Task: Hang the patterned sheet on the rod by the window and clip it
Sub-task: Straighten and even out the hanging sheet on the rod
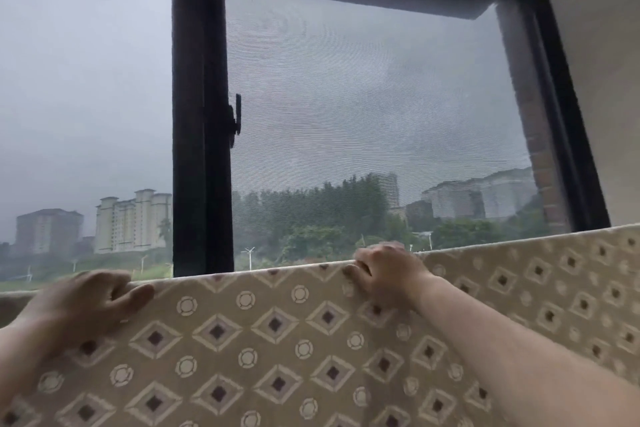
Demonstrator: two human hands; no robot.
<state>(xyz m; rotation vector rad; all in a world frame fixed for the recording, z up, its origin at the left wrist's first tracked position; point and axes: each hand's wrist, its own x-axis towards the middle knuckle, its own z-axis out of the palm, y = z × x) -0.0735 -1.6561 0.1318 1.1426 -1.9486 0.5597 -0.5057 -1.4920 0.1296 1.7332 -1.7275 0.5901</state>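
the patterned sheet (277,340), beige with brown diamonds and pale rings, looks draped across the foot of a dark-framed window (201,114), its top fold running level from left to right. the rod is hidden under that fold. the left hand (86,302) and right hand (384,270) each curl over the fold, gripping it. hanging seems nearly done; no clip is in view, so clipping remains.

**Sheet draped along its top edge**

The patterned sheet (277,350) is hanging spread flat before the window (201,114), tan with cream diamonds and rings. Its folded top edge is running across and rising to the right. I am gripping that edge with my left hand (93,302) and right hand (384,270).
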